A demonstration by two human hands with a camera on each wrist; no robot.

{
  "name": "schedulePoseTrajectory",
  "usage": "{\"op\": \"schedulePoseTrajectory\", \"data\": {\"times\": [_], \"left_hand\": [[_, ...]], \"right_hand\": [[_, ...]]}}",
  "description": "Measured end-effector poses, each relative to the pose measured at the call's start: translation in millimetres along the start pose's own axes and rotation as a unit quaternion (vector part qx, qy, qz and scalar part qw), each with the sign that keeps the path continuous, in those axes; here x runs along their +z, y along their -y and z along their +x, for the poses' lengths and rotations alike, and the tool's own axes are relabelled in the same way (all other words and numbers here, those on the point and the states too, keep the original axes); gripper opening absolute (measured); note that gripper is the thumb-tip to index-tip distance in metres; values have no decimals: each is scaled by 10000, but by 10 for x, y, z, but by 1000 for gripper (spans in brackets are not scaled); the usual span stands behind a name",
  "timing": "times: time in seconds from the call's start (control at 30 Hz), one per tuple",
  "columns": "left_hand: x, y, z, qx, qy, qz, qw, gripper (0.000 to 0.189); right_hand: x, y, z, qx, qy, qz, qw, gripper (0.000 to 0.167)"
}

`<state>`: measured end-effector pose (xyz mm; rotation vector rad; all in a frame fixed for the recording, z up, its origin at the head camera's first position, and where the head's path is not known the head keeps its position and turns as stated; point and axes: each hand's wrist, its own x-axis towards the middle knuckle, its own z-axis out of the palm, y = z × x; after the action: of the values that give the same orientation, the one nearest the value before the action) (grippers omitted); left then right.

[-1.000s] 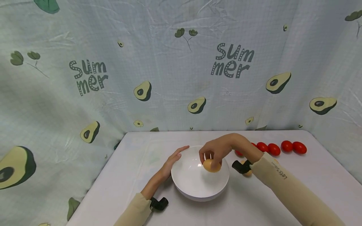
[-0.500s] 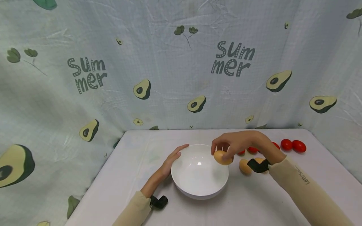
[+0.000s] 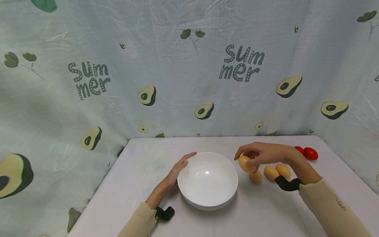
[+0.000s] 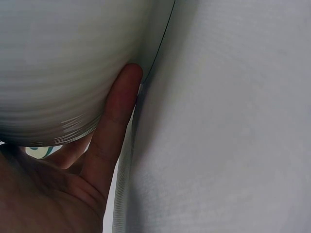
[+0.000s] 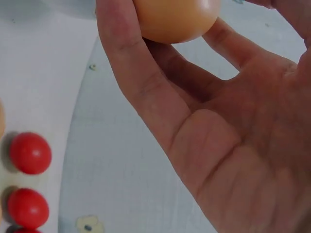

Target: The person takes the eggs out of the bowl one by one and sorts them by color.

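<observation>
My right hand [image 3: 267, 154] pinches a brown egg [image 3: 245, 164] between thumb and fingers, just right of the bowl and overlapping another egg [image 3: 255, 177] in the head view. In the right wrist view the held egg [image 5: 177, 17] sits at the fingertips, its upper part cut off by the frame. A white bowl [image 3: 208, 184] stands mid-table with nothing inside. Against its left side rests my left hand [image 3: 176, 171], fingers extended along the outer wall. The left wrist view shows a straight finger [image 4: 116, 116] lying on the bowl's underside curve [image 4: 63, 73].
Two more eggs, one left [image 3: 270, 173] and one right [image 3: 283, 171], lie under the right wrist. Behind that hand are red tomatoes [image 3: 311, 153], partly hidden by it; the right wrist view shows several tomatoes [image 5: 30, 153]. A printed curtain [image 3: 177, 82] hangs behind the white table [image 3: 154, 158].
My right hand has carried the egg from over the bowl rightward to the other eggs. The left hand and bowl have stayed in place.
</observation>
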<state>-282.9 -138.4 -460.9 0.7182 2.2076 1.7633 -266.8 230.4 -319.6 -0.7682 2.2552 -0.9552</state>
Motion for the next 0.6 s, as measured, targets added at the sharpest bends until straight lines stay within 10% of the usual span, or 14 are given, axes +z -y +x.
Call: {"op": "schedulePoseTrajectory", "data": {"times": [0.6], "left_hand": [[11,17,-1,-72,-30,-44,10000,55]], "right_hand": [[-97,-679,-658,-77,-1425,202,9896,29]]}}
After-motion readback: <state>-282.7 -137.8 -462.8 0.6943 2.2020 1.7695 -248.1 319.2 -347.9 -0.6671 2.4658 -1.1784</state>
